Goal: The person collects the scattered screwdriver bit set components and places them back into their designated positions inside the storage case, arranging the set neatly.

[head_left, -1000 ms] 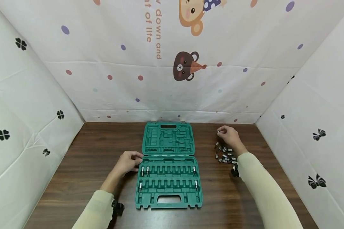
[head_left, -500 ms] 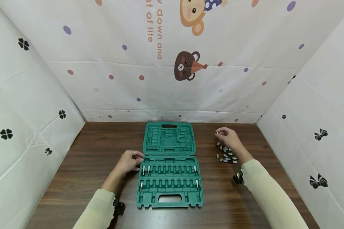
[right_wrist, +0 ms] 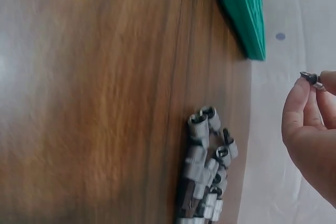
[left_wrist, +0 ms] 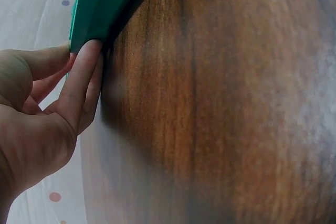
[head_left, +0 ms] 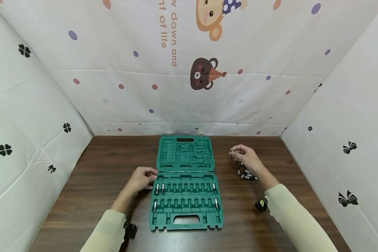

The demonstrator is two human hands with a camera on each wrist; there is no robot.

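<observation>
Smooth moulded plastic seen in the case (head_left: 186, 193), bright metal mixed with darker metal on the loose socket bits (right_wrist: 195, 157), glossy wood grain shown across the tabletop (head_left: 123, 150), creased matt sheeting (head_left: 176, 96) hung behind, possibly cloth, soft-looking fabric worn as sleeves (head_left: 296, 217)

Head view looks down; close wrist views seemingly share the case (head_left: 185, 210).

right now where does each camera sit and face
Head: on the head, looking forward and down at the green case; left hand, right hand and sleeves show.
Left wrist: on that wrist, facing the left hand gripping the green case.
Right wrist: on that wrist, facing loose bits and the right hand pinching one bit.
Head and right wrist share the loose bits.
</observation>
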